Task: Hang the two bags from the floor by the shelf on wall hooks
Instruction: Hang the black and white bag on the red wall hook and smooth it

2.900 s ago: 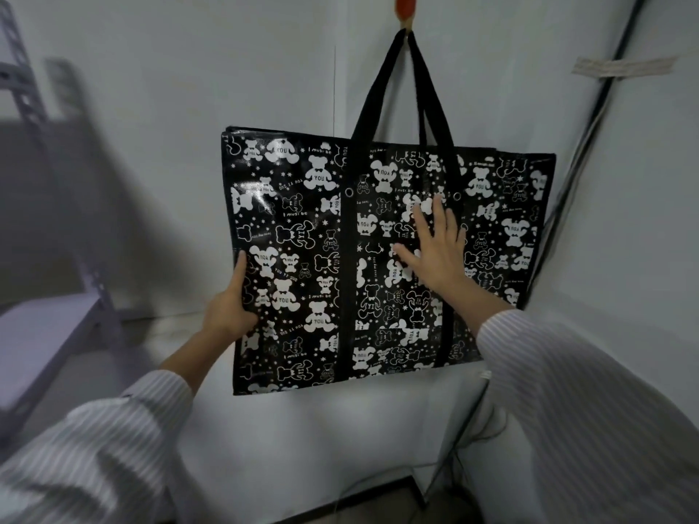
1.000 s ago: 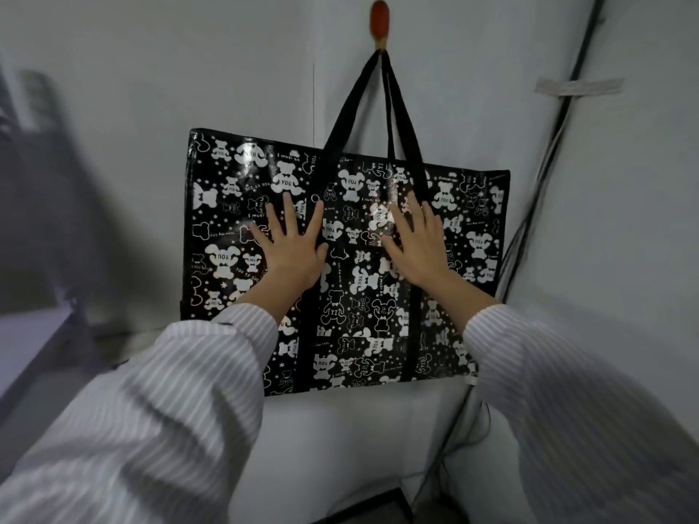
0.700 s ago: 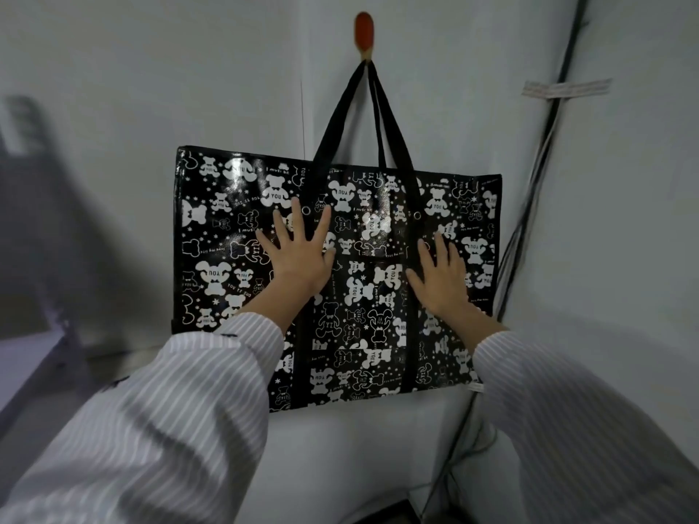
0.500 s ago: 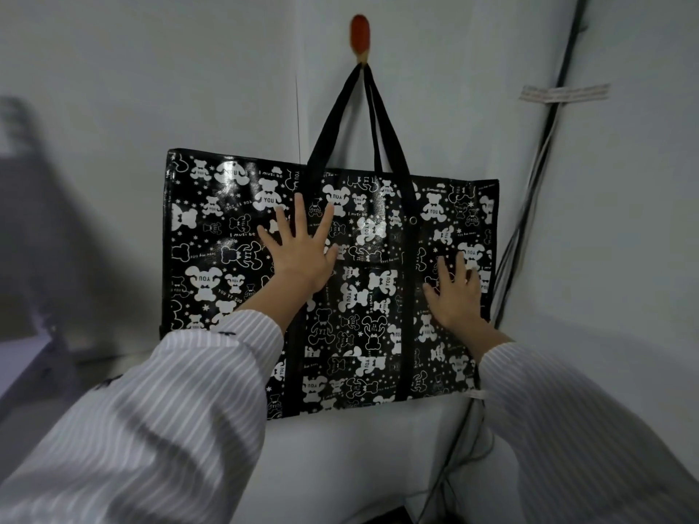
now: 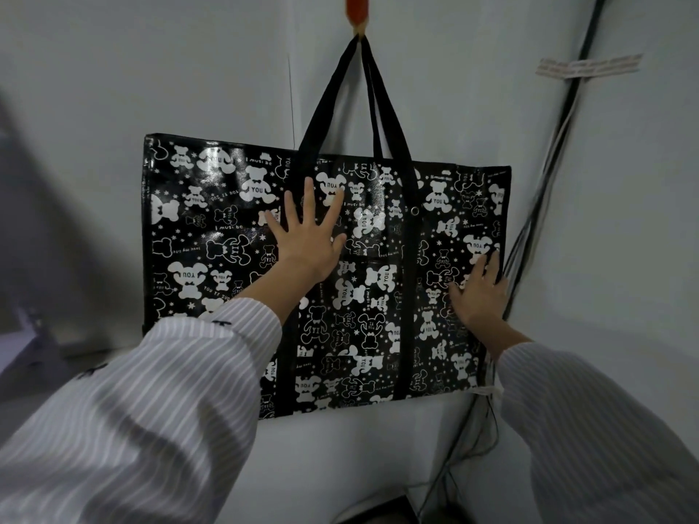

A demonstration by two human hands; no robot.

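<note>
Dark cables [image 5: 559,119] run down the corner of the pale wall [image 5: 151,70] at the right, and a strip of tape [image 5: 590,66] lies across them near the top

One black bear-print tote bag [image 5: 234,236], two black handles [image 5: 325,104]. One red wall hook [image 5: 356,9]. Two hands: left hand [image 5: 308,240], right hand [image 5: 480,296]. Two striped sleeves [image 5: 151,410]. One taped paper label [image 5: 588,66]. One bundle of cables [image 5: 544,175].

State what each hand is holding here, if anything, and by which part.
Nothing is gripped. The left hand and right hand lie open, palms flat on the bag, which hangs by its handles from the hook.
</note>
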